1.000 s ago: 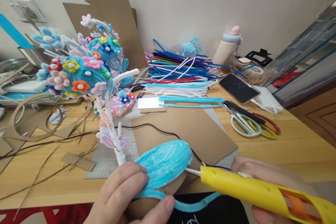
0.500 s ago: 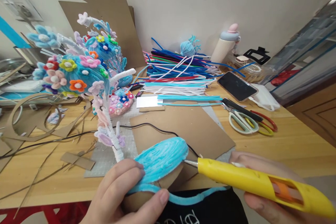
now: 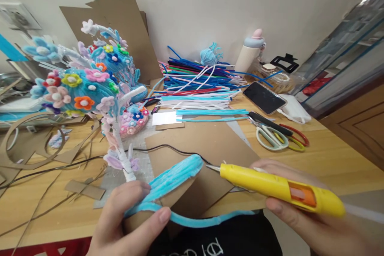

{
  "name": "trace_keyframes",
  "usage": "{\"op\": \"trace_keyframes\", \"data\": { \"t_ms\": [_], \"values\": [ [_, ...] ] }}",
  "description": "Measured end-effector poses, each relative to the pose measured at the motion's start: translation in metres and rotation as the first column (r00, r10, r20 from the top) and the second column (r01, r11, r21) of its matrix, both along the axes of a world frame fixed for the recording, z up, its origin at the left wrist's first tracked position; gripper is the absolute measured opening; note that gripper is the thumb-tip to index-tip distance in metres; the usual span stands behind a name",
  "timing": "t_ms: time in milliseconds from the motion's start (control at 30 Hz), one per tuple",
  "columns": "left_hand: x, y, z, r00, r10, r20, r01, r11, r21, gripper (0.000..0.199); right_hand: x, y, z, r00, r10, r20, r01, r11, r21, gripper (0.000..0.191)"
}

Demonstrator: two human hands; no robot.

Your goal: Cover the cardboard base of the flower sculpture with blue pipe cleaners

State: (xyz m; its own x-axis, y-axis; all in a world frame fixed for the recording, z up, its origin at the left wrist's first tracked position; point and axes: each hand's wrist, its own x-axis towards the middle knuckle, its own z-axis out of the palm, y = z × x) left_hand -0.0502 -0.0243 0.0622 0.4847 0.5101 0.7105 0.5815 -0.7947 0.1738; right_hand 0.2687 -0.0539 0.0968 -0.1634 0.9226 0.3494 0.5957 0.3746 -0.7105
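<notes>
1. Fingers of the left hand [image 3: 120, 220] curl together over the left end of the blue fuzzy-topped piece [image 3: 177, 174]; thumb [image 3: 159, 218] presses from the near side, so it's a pinch grip.
2. Right hand [image 3: 324, 230] wraps the yellow glue gun [image 3: 264, 184], thumb below the barrel. Some of its fingers are hidden behind the body, so can't tell their exact spacing.
3. Piece is held up off the table, tilted, blue face up, bare cardboard side showing below. 1 loose blue strip [image 3: 204, 222] runs from the left thumb out to the right, free end near the right hand.
4. Gun's metal nozzle [image 3: 213, 167] points left, just beside the right end of the piece. Can't see any contact.
5. Below both: black cloth [image 3: 240, 236] with white lettering.
6. Wooden table [image 3: 315, 172] next. Cardboard offcut [image 3: 85, 190] at left; flat cardboard sheet [image 3: 186, 140] in the middle on a grey mat [image 3: 144, 164], black cable [image 3: 168, 146] across both.
7. White-stemmed flower model [image 3: 120, 156] stands left, beyond the left hand; scissors [image 3: 271, 138] with pale handles lie right.
8. Further back: phone [image 3: 264, 98] at right, heap of coloured pipe cleaners [image 3: 195, 78] in the centre, 2nd flower model [image 3: 114, 62] at left.
9. Farthest: capped bottle [image 3: 247, 56] and upright cardboard [image 3: 120, 16], both near the wall [image 3: 210, 8].
</notes>
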Motion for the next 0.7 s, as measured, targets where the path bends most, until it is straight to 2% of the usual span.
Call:
{"op": "trace_keyframes", "data": {
  "t_ms": [167,433,633,700],
  "values": [
    [-0.004,-0.001,-0.003,0.999,-0.01,-0.035,0.01,1.0,-0.008,0.033,-0.008,0.0,0.002,0.985,0.042,-0.167,-0.05,0.998,-0.04,0.028],
    [-0.005,-0.002,-0.002,0.996,-0.042,-0.076,0.04,0.999,-0.028,0.028,-0.02,0.001,-0.006,0.98,0.113,-0.163,-0.131,0.985,-0.108,0.041],
    [-0.003,-0.001,-0.001,0.997,-0.038,-0.071,0.037,0.999,-0.013,0.027,-0.022,0.0,-0.008,0.979,0.102,-0.176,-0.12,0.988,-0.097,0.044],
    [-0.002,-0.001,-0.001,0.999,0.003,-0.044,-0.003,1.0,-0.007,0.025,-0.02,-0.001,-0.01,0.981,0.095,-0.167,-0.111,0.99,-0.091,0.044]
  ]
}}
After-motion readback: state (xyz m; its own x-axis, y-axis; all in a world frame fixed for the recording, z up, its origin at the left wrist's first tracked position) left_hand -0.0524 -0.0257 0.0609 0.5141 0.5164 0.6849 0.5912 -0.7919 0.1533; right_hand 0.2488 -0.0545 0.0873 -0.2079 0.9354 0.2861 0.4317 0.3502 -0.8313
